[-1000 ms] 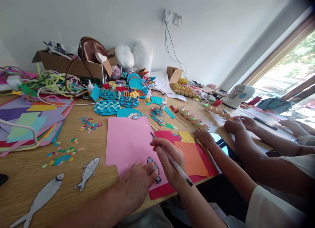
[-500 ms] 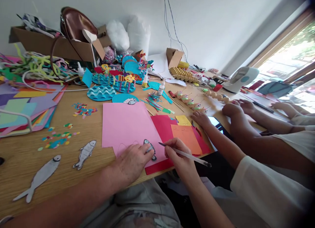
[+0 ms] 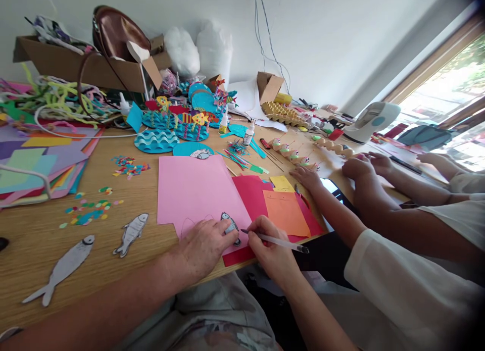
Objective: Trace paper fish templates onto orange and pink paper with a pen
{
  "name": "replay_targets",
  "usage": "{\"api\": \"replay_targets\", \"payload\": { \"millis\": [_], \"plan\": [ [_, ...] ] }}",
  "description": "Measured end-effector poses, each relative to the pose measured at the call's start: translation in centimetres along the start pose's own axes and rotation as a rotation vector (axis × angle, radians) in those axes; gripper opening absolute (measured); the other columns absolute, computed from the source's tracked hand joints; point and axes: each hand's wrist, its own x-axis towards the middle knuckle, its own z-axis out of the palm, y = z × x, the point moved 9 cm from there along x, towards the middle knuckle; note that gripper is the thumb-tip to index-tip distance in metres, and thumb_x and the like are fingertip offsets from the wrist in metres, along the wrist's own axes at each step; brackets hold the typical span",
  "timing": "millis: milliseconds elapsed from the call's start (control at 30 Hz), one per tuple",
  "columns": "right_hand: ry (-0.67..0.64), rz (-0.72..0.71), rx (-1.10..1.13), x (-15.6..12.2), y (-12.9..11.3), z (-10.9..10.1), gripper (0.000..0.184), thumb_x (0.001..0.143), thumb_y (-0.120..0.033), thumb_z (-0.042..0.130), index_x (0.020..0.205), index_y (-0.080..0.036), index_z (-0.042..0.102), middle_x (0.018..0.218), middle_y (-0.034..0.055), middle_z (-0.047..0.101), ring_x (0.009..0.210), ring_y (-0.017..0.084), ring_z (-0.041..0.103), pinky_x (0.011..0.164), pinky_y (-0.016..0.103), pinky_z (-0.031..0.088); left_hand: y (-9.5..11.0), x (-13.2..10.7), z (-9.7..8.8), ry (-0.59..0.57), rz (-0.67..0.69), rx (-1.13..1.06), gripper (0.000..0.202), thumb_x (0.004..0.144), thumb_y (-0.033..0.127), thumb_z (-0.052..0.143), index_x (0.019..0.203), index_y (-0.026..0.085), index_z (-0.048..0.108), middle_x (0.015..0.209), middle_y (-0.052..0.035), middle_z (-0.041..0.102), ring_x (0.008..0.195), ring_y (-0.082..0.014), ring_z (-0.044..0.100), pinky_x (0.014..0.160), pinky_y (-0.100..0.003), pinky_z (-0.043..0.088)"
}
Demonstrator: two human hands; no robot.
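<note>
My left hand (image 3: pixel 204 247) lies flat on a pink paper sheet (image 3: pixel 197 192), its fingers pressing a small grey paper fish cut-out (image 3: pixel 229 226) against the sheet near the table's front edge. My right hand (image 3: pixel 267 250) is closed on a white pen (image 3: pixel 278 241), whose tip touches the pink sheet right beside the fish. A faint pencil outline shows on the pink sheet just left of the fish. Red paper (image 3: pixel 252 197) and orange paper (image 3: pixel 286 212) lie under and beside the pink sheet.
Two grey paper fish (image 3: pixel 62 267) (image 3: pixel 131 232) lie on the wooden table (image 3: pixel 45 240) at the left, with confetti bits (image 3: pixel 89 212). Blue wave crafts (image 3: pixel 156 140), glue bottles and a cardboard box (image 3: pixel 87 70) stand behind. Other people's hands (image 3: pixel 308 179) (image 3: pixel 356 166) rest at the right.
The view has tilted down over the second. My right hand has swung the pen from upright to nearly level and brought its tip down to the pink sheet beside the fish. My left hand stayed on the fish.
</note>
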Motion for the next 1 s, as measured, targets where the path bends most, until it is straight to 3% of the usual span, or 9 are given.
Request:
{"api": "replay_targets", "payload": {
  "millis": [333, 1000],
  "plan": [
    [-0.01, 0.003, 0.002, -0.1, -0.3, 0.2, 0.009, 0.073, -0.017, 0.045, 0.065, -0.02, 0.046, 0.053, -0.0047, 0.046, 0.049, 0.011, 0.042, 0.049, 0.022, 0.031, 0.0, -0.1, 0.2, 0.031, 0.033, 0.077, 0.019, 0.092, 0.02, 0.04, 0.105, 0.022, 0.054, 0.11, -0.0066, 0.054, 0.081, -0.0195, 0.054, 0.072, -0.034, 0.044],
    [0.0, -0.061, -0.038, -0.3, -1.1, 0.3, 0.01, 0.074, -0.018, 0.044, 0.064, -0.021, 0.045, 0.054, -0.0044, 0.047, 0.05, 0.011, 0.042, 0.05, 0.022, 0.032, 0.0, 0.0, 0.1, 0.001, 0.026, 0.013, 0.02, 0.093, 0.019, 0.037, 0.104, 0.02, 0.054, 0.107, -0.0075, 0.053, 0.086, -0.0206, 0.054, 0.076, -0.035, 0.043]
  ]
}}
